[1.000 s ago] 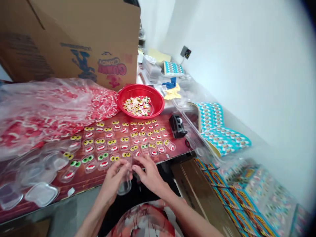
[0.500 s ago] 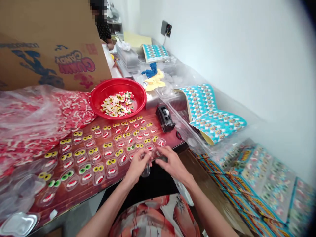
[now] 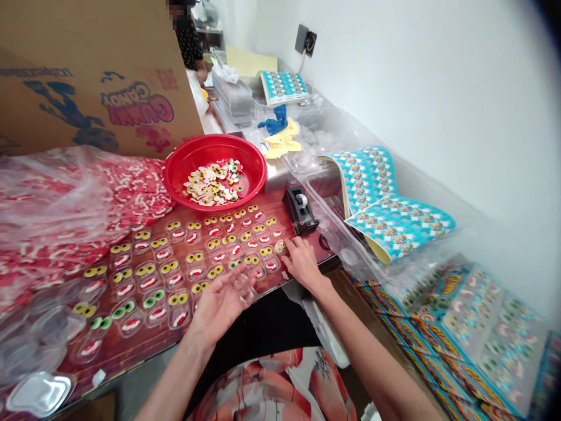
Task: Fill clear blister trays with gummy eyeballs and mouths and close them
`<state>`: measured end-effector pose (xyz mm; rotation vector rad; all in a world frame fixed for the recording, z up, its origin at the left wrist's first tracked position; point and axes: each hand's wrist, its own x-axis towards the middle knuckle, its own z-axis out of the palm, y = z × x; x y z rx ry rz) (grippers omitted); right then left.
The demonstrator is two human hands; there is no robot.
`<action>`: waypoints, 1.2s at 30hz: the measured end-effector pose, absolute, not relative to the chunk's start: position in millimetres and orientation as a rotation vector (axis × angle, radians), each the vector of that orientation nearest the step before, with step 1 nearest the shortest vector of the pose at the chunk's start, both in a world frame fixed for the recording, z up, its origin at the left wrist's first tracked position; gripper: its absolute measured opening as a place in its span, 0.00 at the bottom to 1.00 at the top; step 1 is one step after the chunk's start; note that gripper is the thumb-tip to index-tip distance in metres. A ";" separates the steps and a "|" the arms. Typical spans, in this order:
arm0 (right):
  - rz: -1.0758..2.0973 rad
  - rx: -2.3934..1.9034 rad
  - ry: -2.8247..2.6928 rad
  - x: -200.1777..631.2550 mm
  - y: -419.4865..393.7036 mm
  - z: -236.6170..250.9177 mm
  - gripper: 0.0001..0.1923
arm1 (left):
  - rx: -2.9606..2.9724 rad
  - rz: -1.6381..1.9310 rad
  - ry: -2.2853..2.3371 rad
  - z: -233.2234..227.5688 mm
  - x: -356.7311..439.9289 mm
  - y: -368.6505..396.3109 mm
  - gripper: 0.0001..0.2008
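1. A clear, glossy plastic container catches light in the left hand.
2. The bowl is smooth, shiny red plastic.
3. Matt brown cardboard forms the carton.
4. A black plastic tape dispenser stands near the table's right edge.
5. Printed sheets are smooth paper.

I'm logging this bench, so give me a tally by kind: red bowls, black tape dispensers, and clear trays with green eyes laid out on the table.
Red bowl: 1
Black tape dispenser: 1
Clear trays with green eyes: 4, one partly behind the left hand
Total: 6
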<state>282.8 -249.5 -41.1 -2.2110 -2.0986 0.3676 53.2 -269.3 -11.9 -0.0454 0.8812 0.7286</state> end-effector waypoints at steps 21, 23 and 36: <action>0.014 -2.359 -2.045 312.4 -273.8 -61.7 0.33 | 0.274 0.819 0.826 -23.8 95.0 -258.3 0.17; -0.011 -2.286 -1.947 310.4 -278.7 -54.3 0.34 | 0.284 0.851 0.843 -24.4 90.5 -259.9 0.17; 1.200 -1.334 -1.088 208.6 -302.8 -9.5 0.05 | 0.413 1.042 1.021 -21.0 77.6 -268.0 0.26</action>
